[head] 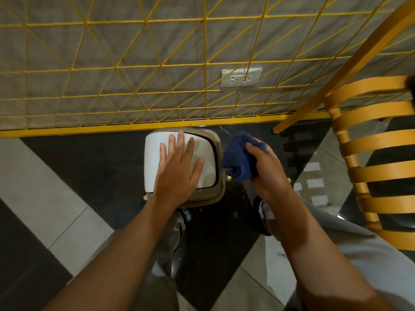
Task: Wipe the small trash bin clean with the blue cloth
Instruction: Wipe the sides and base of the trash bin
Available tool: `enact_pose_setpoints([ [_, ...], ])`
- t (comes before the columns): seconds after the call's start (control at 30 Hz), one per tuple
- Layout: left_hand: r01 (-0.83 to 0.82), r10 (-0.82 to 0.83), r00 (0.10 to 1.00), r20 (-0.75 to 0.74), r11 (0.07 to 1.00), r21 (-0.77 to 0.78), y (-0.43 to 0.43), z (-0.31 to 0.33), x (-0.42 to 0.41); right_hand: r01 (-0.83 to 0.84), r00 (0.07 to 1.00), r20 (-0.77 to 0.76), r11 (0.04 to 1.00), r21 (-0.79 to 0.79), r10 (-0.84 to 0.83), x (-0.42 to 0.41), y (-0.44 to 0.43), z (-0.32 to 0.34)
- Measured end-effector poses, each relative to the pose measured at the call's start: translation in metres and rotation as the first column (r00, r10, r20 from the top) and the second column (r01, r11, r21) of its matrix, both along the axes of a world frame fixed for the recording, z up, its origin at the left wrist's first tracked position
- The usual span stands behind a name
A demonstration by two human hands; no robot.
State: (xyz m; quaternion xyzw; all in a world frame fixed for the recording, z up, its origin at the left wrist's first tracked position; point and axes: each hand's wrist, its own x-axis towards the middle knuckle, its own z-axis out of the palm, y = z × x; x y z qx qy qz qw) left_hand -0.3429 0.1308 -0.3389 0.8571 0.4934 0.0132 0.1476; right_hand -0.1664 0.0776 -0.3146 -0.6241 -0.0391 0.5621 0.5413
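The small trash bin [155,158], with a white swing lid and a beige rim, stands on the floor against the wall, seen from above. My left hand [179,169] lies flat on the lid with fingers spread and holds nothing. The bunched blue cloth [240,158] is gripped in my right hand [267,173], just to the right of the bin's rim. The cloth looks close to the rim, but contact is not clear.
A yellow wire grid [143,70] covers the grey wall behind the bin, with a socket plate [241,77]. A yellow slatted chair [370,153] stands close on the right. My knees and shoes are just below the bin on the black and grey tiles.
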Motion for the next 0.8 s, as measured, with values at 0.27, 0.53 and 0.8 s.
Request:
enact_pose_setpoints([
  [0.27, -0.210, 0.577, 0.622, 0.529, 0.774, -0.598, -0.028, 0.041, 0.029, -0.134, 0.890, -0.400, 0.963, 0.233, 0.220, -0.050, -0.002, 0.026],
  [0.53, -0.556, 0.639, 0.477, 0.603, 0.751, -0.356, 0.023, 0.034, -0.030, -0.636, 0.530, 0.582, 0.743, -0.209, 0.617, -0.080, 0.013, -0.003],
  [0.8, -0.621, 0.685, 0.553, 0.474, 0.718, -0.315, 0.031, 0.001, -0.033, -0.692, 0.284, 0.630, 0.609, -0.388, 0.723, -0.102, 0.028, -0.031],
])
